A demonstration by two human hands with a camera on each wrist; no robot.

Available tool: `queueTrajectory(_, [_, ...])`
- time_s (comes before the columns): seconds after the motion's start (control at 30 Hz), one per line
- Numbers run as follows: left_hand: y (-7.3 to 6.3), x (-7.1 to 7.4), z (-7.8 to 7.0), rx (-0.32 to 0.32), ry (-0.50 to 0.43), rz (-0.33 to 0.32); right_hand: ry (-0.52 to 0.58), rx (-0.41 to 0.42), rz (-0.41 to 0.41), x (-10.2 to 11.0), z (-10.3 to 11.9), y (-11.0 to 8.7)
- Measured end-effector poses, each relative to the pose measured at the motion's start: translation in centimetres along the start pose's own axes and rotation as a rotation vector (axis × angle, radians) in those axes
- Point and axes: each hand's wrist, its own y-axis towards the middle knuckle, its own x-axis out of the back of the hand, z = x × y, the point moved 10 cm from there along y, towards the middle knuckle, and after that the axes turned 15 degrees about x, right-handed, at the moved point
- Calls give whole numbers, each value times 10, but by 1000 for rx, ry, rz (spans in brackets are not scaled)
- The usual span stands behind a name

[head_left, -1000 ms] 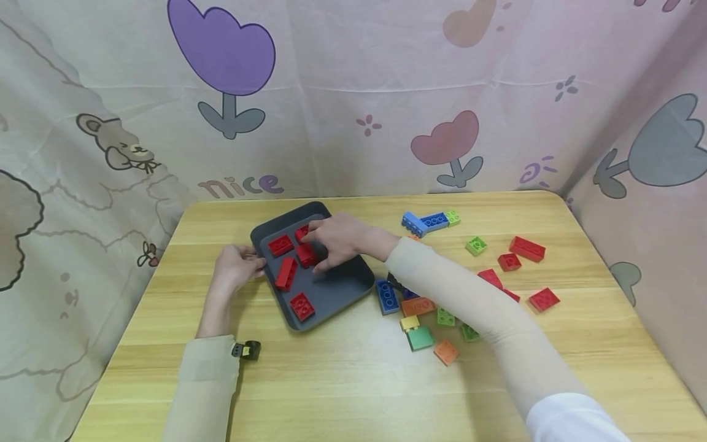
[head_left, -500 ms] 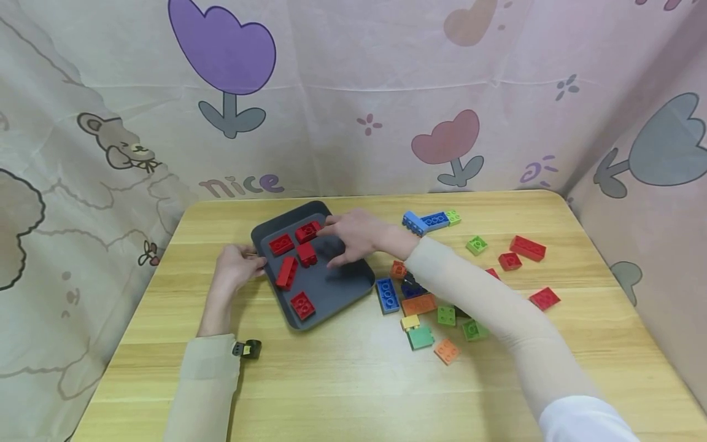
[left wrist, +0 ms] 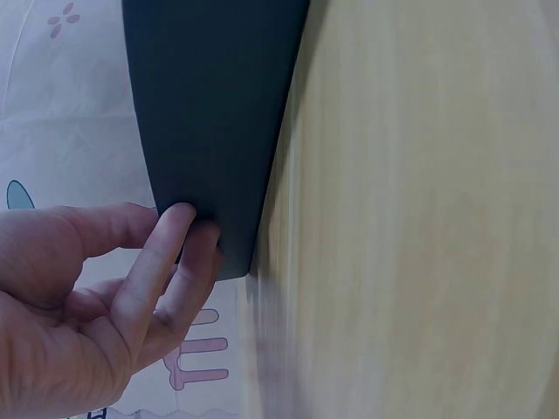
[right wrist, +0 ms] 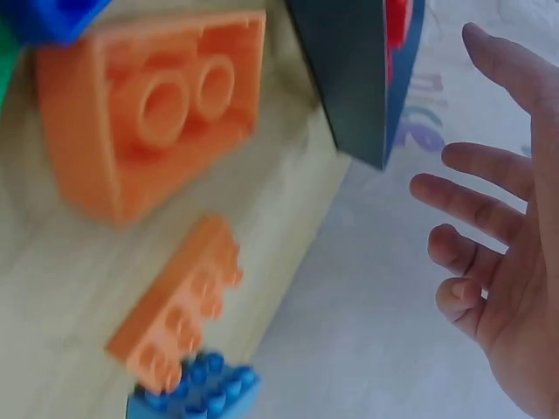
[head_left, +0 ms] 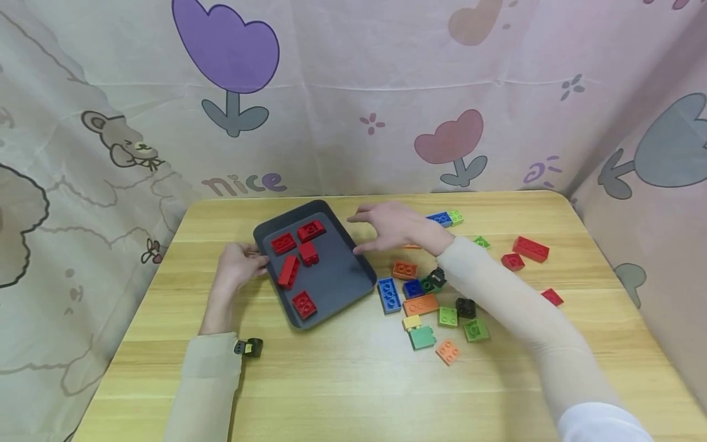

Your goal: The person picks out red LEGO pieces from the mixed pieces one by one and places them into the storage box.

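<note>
A dark grey tray [head_left: 337, 288] stands askew on the table's left half, with several red bricks [head_left: 288, 272] lying in it. My left hand [head_left: 236, 267] pinches its left rim; in the left wrist view the fingertips [left wrist: 179, 212] lie against the tray's outer wall [left wrist: 210, 113]. Just beyond the right rim, my right hand [head_left: 394, 226] hovers above the table, fingers spread and holding nothing. The right wrist view shows that hand [right wrist: 498, 227] apart from the tray, with orange bricks [right wrist: 175, 105] nearby on the table.
Right of the tray lies a loose group of bricks, among them a blue brick [head_left: 389, 296], a lime brick [head_left: 477, 330] and an orange brick [head_left: 448, 352]. Farther right are red bricks [head_left: 531, 248], one partly behind the right forearm. A patterned curtain [head_left: 342, 123] hangs behind the table.
My right hand has withdrawn from over the tray to the right, leaving a red brick near the tray's far side. The left hand keeps its place at the rim.
</note>
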Motion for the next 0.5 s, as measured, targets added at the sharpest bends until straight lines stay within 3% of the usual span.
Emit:
queueTrajectory(0.27, [0, 0, 0, 2, -2, -3, -33, -85, -60, 19, -29, -28])
queueTrajectory(0.5, [1, 0, 0, -5, -5, -4, -89, -115, -84, 29, -41, -57])
